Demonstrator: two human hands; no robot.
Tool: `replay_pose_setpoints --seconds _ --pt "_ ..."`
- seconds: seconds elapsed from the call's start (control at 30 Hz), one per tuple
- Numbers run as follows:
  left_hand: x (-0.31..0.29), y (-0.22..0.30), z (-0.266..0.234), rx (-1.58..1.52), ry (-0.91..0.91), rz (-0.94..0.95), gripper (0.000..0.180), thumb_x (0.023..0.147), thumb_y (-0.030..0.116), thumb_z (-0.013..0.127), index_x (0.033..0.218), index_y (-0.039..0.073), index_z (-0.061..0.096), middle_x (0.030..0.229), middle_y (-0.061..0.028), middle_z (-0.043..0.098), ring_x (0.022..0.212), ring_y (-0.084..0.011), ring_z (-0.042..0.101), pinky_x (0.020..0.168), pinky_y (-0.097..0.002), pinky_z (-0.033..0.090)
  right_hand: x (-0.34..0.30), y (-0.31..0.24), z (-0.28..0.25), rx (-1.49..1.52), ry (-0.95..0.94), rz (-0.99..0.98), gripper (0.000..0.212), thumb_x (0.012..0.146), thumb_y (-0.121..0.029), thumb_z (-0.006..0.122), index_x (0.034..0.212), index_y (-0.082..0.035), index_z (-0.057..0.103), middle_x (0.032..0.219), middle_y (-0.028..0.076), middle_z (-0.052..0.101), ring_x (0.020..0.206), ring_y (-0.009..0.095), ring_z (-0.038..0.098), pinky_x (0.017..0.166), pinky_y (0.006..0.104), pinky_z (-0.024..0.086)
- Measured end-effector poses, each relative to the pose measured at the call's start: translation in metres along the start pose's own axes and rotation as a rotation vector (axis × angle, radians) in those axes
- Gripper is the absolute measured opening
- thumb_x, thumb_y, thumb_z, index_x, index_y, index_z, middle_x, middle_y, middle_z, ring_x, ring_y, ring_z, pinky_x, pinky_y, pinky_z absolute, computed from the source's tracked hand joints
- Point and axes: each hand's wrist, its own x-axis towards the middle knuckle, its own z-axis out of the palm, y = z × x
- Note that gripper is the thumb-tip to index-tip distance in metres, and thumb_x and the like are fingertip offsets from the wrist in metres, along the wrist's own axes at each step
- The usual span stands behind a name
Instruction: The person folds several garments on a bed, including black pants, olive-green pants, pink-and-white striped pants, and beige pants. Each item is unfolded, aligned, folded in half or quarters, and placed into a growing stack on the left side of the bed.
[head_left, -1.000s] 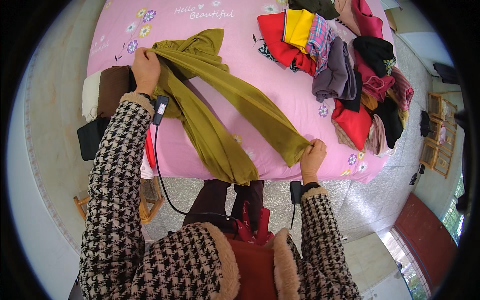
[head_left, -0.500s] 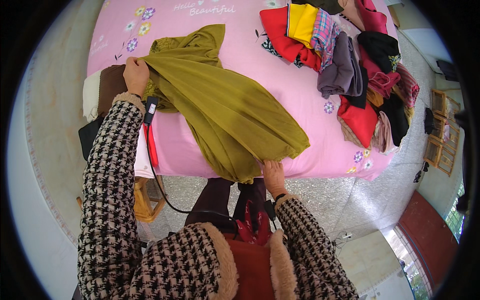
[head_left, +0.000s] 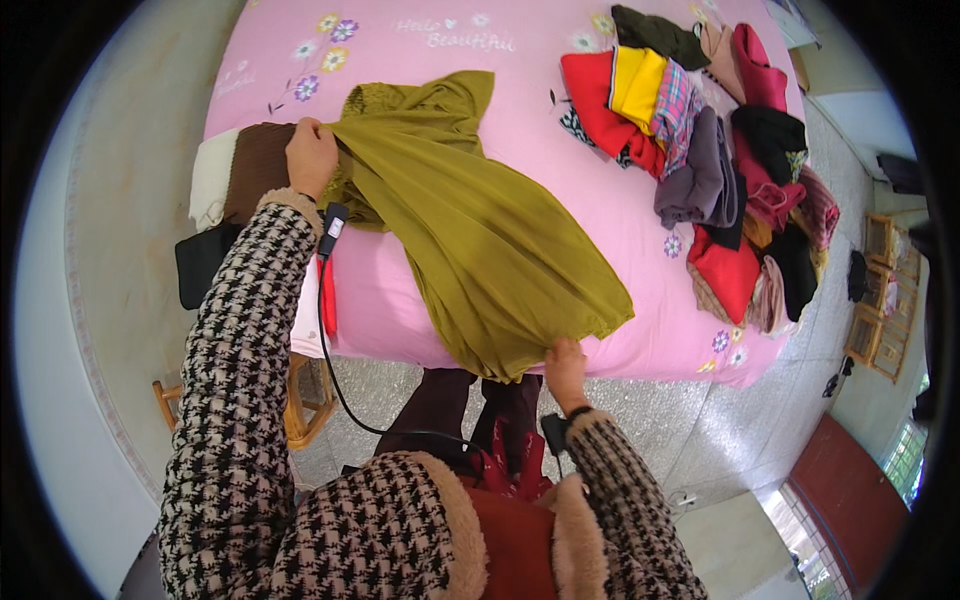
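Observation:
An olive-green dress (head_left: 490, 240) lies spread across the near side of the pink bed, its skirt stretched diagonally toward me. My left hand (head_left: 312, 158) is closed on its fabric at the upper left, where the cloth gathers into folds. Textured, gathered cloth shows beside that hand, partly covered by the skirt. With closed fingers, my right hand (head_left: 567, 376) grips the hem near the bed's front edge. The fingertips of both hands are partly hidden.
Piled clothes, among them a red garment (head_left: 722, 270) and a grey one (head_left: 695, 175), lie at the bed's right. Brown ribbed cloth (head_left: 258, 172) and white cloth (head_left: 210, 178) are at the left. A black cable (head_left: 325, 330) hangs from my left wrist. A wooden stool (head_left: 308, 400) stands below.
The view has shifted, so the bed and clothes appear lower and further right. Both hands keep hold of the dress, which lies much as before.

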Motion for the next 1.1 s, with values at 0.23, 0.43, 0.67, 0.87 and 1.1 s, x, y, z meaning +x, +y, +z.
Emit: replay_pose_setpoints --seconds 0.23,0.43,0.67,0.87,1.1 --pt "-0.039 0.011 0.003 -0.274 -0.229 0.047 0.012 0.085 0.014 0.053 0.089 0.004 0.058 0.073 -0.0238 0.061 0.067 -0.0362 0.063 0.062 -0.0405 0.049 0.010 0.051 -0.227 0.001 0.475 0.137 0.009 0.085 -0.004 0.051 0.091 -0.003 0.046 0.077 0.010 0.050 0.072 0.022 0.050 0.068 0.0361 0.043" --pt "-0.078 0.069 -0.025 -0.472 -0.721 -0.001 0.019 0.085 0.011 0.049 0.076 -0.001 0.060 0.060 -0.0120 0.061 0.045 -0.0174 0.060 0.050 -0.0313 0.049 0.001 -0.011 -0.427 -0.198 0.898 -0.047 0.009 0.092 -0.008 0.047 0.097 0.000 0.048 0.089 0.012 0.053 0.081 0.022 0.052 0.077 0.0316 0.044" --pt "-0.002 0.145 -0.061 -0.550 -0.669 0.145 0.026 0.086 0.013 0.044 0.067 0.000 0.056 0.057 -0.0083 0.060 0.048 -0.0146 0.061 0.045 -0.0271 0.048 -0.002 -0.039 -0.530 -0.179 1.022 -0.183 0.008 0.092 -0.010 0.047 0.096 -0.002 0.048 0.083 0.006 0.051 0.073 0.014 0.049 0.069 0.0286 0.044" --pt "0.066 0.167 -0.095 -0.559 -0.463 0.216 0.024 0.083 0.015 0.045 0.075 0.000 0.062 0.060 -0.0092 0.063 0.051 -0.0153 0.062 0.046 -0.0265 0.049 0.017 -0.068 -0.536 0.068 0.965 -0.107 0.006 0.094 -0.012 0.046 0.093 -0.006 0.048 0.076 0.000 0.049 0.062 0.005 0.045 0.049 0.0191 0.038" --pt "0.094 0.131 -0.125 -0.681 -0.200 0.195 0.024 0.086 0.019 0.046 0.085 0.002 0.063 0.069 -0.0070 0.065 0.059 -0.0142 0.064 0.049 -0.0250 0.049 0.040 -0.095 -0.513 0.174 0.942 -0.381 0.007 0.095 -0.009 0.045 0.098 -0.004 0.049 0.084 0.002 0.051 0.068 0.006 0.051 0.053 0.0196 0.046"
